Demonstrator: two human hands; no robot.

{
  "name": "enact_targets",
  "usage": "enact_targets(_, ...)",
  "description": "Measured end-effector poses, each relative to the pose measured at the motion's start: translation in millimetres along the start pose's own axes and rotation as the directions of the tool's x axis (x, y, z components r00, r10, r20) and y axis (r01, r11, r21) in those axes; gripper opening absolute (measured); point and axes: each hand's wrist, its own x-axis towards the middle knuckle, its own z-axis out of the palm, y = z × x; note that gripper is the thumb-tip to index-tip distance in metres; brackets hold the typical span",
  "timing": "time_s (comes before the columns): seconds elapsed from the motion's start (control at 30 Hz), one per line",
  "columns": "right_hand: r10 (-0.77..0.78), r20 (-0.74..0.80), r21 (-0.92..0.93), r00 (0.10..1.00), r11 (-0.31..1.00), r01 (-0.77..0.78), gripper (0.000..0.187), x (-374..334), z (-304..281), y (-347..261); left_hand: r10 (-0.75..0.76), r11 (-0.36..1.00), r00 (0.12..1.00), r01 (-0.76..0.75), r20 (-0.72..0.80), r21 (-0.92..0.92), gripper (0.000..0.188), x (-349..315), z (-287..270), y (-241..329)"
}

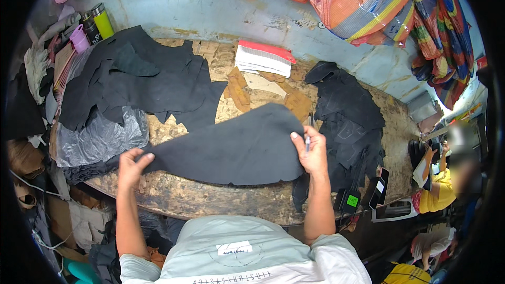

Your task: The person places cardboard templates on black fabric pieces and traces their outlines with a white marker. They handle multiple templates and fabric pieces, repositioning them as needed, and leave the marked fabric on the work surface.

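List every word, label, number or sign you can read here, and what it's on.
Wording isn't copied here; lettering stands on:
Pale shirt: printed lettering across the front.
Green square on a black device: short lettering.
Black bottle: white lettering, small.
Phone: screen too small to read.
Dark sheet between left hand and right hand: none visible.

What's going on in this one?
A person holds up a dark grey sheet over a worn wooden table. The left hand pinches its narrow left end, and the right hand holds its wider right end along with a slim pen-like tool. More dark pieces lie to the left, a dark pile to the right, and brown scraps behind the sheet.
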Motion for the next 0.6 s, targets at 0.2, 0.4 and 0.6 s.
enact_targets(0.2, -0.138, -0.056, 0.087, 0.989, 0.986, 0.142, 0.013, -2.1, 2.3, -58.2, 0.113, 0.93, 0.99, -0.134, -0.081, -0.342, 0.013, 1.4, -37.8, 45.2)
enact_targets(0.4, -0.22, -0.092, 0.03, 0.971, 0.974, 0.223, 0.015, -12.7, 12.0, -77.1, 0.187, 0.92, 0.974, -0.219, -0.126, -0.325, 0.014, -4.5, -50.9, 69.9)
enact_targets(0.6, -0.172, -0.079, 0.063, 0.982, 0.982, 0.178, 0.015, -13.7, 8.1, -63.0, 0.176, 0.938, 0.982, -0.189, -0.07, -0.289, 0.014, -5.6, -57.6, 74.1)
